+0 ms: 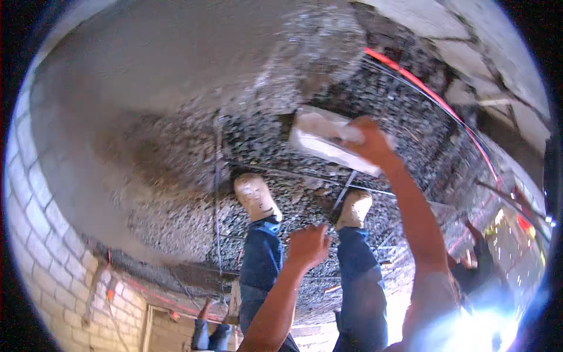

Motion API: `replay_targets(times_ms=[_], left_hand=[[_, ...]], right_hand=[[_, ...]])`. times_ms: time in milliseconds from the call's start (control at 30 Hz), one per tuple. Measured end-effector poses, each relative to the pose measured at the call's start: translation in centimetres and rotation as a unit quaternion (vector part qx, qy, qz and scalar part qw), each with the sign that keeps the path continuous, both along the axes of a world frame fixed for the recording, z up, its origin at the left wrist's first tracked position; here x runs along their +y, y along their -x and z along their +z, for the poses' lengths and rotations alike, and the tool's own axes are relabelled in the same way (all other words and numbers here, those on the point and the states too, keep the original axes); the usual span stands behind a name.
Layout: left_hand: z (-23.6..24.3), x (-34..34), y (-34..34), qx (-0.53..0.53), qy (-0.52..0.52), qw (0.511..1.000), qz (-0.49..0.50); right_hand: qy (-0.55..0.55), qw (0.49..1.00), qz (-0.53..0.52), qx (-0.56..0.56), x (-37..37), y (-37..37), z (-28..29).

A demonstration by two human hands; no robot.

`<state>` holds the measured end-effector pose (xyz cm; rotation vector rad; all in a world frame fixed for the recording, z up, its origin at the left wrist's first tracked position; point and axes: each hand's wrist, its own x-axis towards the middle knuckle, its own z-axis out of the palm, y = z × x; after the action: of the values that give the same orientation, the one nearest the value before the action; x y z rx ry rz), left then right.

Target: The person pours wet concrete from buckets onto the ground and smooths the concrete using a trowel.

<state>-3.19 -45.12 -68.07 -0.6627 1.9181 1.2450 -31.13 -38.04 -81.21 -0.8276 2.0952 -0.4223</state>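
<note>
In the head view my right hand point(366, 141) grips a light, rectangular float point(321, 142) over rough, wet concrete point(281, 141). My left hand point(308, 246) is raised between my legs with its fingers curled; I cannot make out whether anything is inside them. Behind the float, smoothed grey concrete point(141, 53) spreads toward the upper left. My two light, spattered shoes point(253, 196) stand on the rough surface among thin metal bars point(218, 188), some crossing beneath the float.
A red conduit point(410, 76) and dark cables curve along the right. A block wall point(38, 205) bounds the left. Other people are nearby: legs point(211, 334) at the bottom and a dark-clothed person point(478, 264) at the right, beside a bright glare. Broken pale slabs point(446, 26) lie at upper right.
</note>
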Motion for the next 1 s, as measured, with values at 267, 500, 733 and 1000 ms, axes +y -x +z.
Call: replay_targets(times_ms=[267, 500, 733, 1000], left_hand=[[0.6, 0.4, 0.7, 0.029, 0.017, 0.999, 0.027], [0.9, 0.5, 0.3, -0.015, -0.001, 1.000, 0.015], [0.5, 0.7, 0.0, -0.013, -0.004, 1.000, 0.009], [1.0, 0.2, 0.2, 0.001, 0.009, 1.000, 0.007]], right_hand=[[-0.003, 0.957, 0.055, 0.284, -7.1, 10.1, 0.7], [-0.121, 0.977, 0.054, 0.165, -6.0, 4.0, 3.6], [-0.011, 0.963, 0.073, 0.259, -4.7, -0.4, 5.8], [0.000, 0.971, 0.081, 0.226, -4.9, -0.7, 5.2]])
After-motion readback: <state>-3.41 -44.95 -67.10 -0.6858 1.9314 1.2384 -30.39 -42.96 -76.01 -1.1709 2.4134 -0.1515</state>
